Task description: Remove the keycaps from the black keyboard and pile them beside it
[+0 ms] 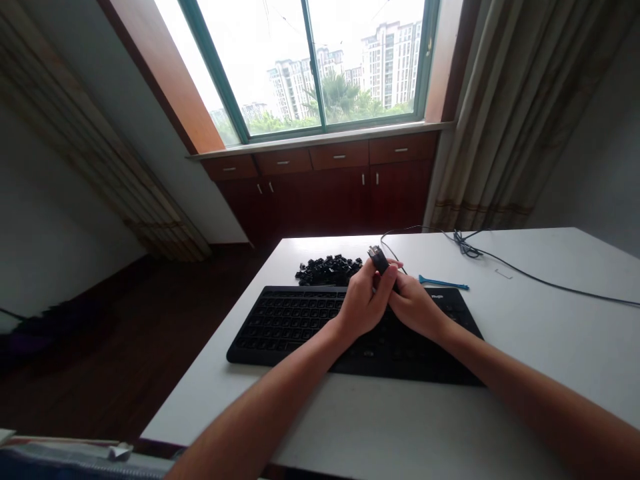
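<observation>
My left hand [361, 301] and my right hand [416, 305] meet above the keyboard, with fingers closed around a small black piece with a silvery metal end [379, 259]. Its exact kind is unclear, and the fingers cover its lower part. Beneath them lies a black keyboard [295, 320], whose left side shows rows of bare key sockets. My hands and forearms hide part of its middle and right. Just behind the keyboard sits a heap of small black keycaps [327, 270].
A blue pry stick [443, 283] lies behind the keyboard's right end. A thin bent wire [503, 274] rests farther right. The black cable [540, 277], partly bundled, crosses the white table [575, 327]. Beyond stand a dark red cabinet [320, 200] and a window.
</observation>
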Available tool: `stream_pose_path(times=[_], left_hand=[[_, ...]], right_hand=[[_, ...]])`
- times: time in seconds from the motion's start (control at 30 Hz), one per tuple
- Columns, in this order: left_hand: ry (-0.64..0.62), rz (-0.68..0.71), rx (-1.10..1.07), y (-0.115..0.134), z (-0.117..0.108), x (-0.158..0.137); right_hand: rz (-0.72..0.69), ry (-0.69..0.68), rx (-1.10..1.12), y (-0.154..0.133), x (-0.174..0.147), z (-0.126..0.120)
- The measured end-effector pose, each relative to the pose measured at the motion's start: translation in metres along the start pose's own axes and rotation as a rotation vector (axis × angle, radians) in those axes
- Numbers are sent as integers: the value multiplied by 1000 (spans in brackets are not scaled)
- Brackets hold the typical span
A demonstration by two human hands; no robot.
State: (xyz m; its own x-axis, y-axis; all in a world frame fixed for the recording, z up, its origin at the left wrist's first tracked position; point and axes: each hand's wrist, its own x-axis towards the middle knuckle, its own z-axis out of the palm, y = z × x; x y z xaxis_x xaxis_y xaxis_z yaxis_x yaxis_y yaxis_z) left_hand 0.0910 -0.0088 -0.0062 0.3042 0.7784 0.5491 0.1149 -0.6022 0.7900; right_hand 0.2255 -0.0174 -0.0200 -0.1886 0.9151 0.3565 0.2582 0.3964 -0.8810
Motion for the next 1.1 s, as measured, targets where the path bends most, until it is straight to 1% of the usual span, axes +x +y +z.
stream_pose_path(times=[0.07,0.13,0.23,0.47,0.63,0.83,0.93,1.0,1.1], left_hand=[[28,-14,8,-4,2,0],[49,-74,-17,-8,4,1],[27,-150,-34,-11,6,3],[-45,-40,33,1,6,0],[-79,-78,60,-1,7,-3],[-112,-60,12,-6,6,-6],[-105,-59,19,-7,6,-5],[-115,-63,22,-7,6,-4],[-174,-68,23,-7,2,-1]], right_hand=[[28,-2,-29,2,5,2],[58,2,-52,4,10,4],[67,28,-64,4,14,7],[-36,74,9,4,6,8],[-62,144,92,3,5,6],[-64,146,155,1,5,7],[-63,160,184,1,4,7],[-31,189,223,0,4,7],[110,268,415,-4,5,6]])
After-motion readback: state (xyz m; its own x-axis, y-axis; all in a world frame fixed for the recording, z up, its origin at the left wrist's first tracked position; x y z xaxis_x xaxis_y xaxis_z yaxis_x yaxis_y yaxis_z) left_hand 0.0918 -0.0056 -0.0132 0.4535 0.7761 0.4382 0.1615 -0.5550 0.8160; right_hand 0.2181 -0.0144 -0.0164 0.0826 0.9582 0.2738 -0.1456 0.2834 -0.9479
